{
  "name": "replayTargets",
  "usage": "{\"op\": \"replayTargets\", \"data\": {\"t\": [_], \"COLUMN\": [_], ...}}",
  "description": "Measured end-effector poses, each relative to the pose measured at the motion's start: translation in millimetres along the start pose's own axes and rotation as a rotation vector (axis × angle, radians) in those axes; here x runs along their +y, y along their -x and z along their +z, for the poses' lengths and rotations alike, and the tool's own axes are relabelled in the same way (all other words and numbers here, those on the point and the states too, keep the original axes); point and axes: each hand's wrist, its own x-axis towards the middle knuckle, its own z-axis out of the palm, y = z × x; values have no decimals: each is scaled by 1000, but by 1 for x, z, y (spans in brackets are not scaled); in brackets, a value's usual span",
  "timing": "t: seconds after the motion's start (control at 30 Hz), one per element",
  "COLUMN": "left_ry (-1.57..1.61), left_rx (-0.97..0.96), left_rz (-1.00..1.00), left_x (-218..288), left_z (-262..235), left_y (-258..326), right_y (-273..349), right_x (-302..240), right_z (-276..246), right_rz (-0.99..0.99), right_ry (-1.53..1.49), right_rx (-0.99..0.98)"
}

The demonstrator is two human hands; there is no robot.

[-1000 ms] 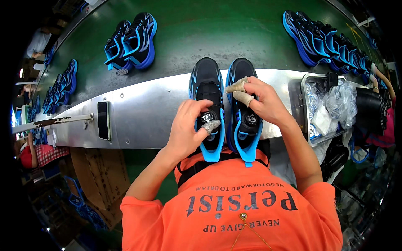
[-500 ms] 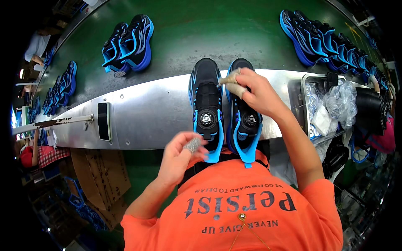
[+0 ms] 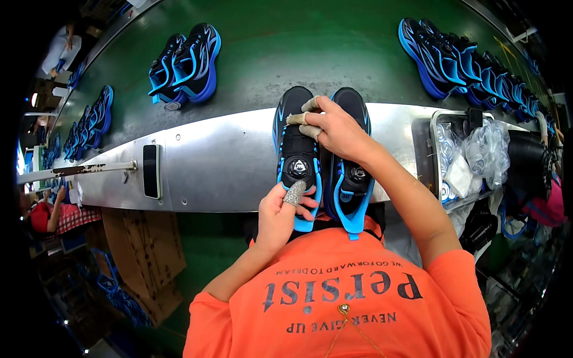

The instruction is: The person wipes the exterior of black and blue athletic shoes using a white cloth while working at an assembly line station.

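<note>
Two black sneakers with bright blue linings stand side by side in front of me, toes pointing away, each with a round dial on its tongue. On the left sneaker [image 3: 296,143], my left hand [image 3: 279,216] grips the collar, its thumb in a grey finger cover pressing just below the dial. My right hand [image 3: 340,130] reaches across the right sneaker [image 3: 352,179]. Its fingers, in beige finger covers, are stretched and a little apart on the left sneaker's upper, near the toe. The hand partly hides both uppers.
A phone [image 3: 151,172] lies on the metal ledge [image 3: 221,158] at left, near a metal bar [image 3: 89,170]. A tray [image 3: 437,155] of plastic-wrapped pieces stands at right. More sneakers [image 3: 194,62] sit on the green surface [image 3: 310,36]. Cardboard [image 3: 146,250] stands below left.
My left hand has moved up and right onto the left sneaker's collar. My right hand has shifted left, from the gap between the toes onto the left sneaker's upper.
</note>
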Motion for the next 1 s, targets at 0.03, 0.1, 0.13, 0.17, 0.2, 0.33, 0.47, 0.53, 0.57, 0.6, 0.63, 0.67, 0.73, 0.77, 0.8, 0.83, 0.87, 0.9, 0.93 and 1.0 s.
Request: {"op": "replayTargets", "data": {"t": [0.03,0.1,0.13,0.17,0.2,0.33,0.47,0.53,0.57,0.6,0.63,0.67,0.73,0.77,0.8,0.83,0.87,0.9,0.93,1.0], "left_ry": [0,159,216,219,281,318,308,-239,-677,-847,-1008,-1069,-1135,-1189,-1209,-1243,-1243,-1244,-1247,-1248], "left_rx": [-3,-35,-69,-59,-43,-54,-92,-112,-274,-308,-335,-346,-433,-508,-449,-420,-414,-419,-421,-452], "left_rz": [0,-219,-264,-266,-201,-97,-122,-16,155,331,512,641,363,73,223,284,294,305,301,174], "left_x": [6,18,23,21,17,10,10,15,17,22,23,21,31,34,22,14,10,10,11,15], "left_z": [1,3,-2,-1,2,5,7,6,-1,3,9,15,35,45,49,52,51,51,52,56], "left_y": [0,2,6,7,7,8,7,14,15,20,23,20,-7,-14,-11,-11,-14,-17,-18,-18], "right_y": [1,-1,-2,-2,2,19,30,26,26,26,28,33,52,61,67,71,70,69,66,55], "right_x": [1,-5,-17,-26,-31,-51,-50,-44,-37,-22,-12,-10,-1,-1,-11,-17,-18,-19,-24,-38], "right_z": [-7,-26,-37,-43,-45,-37,-41,-63,-76,-81,-87,-97,-99,-98,-101,-99,-96,-93,-90,-85], "right_rz": [74,144,120,96,44,36,79,116,152,200,244,374,375,373,373,346,334,330,332,262], "right_ry": [-53,-106,-170,-233,-292,-254,-198,-207,-216,-300,-382,-344,-379,-423,-317,-267,-255,-240,-245,-217], "right_rx": [-57,-116,-222,-328,-419,-360,-293,-214,-136,-6,118,146,48,-57,-173,-209,-191,-166,-164,-161]}}
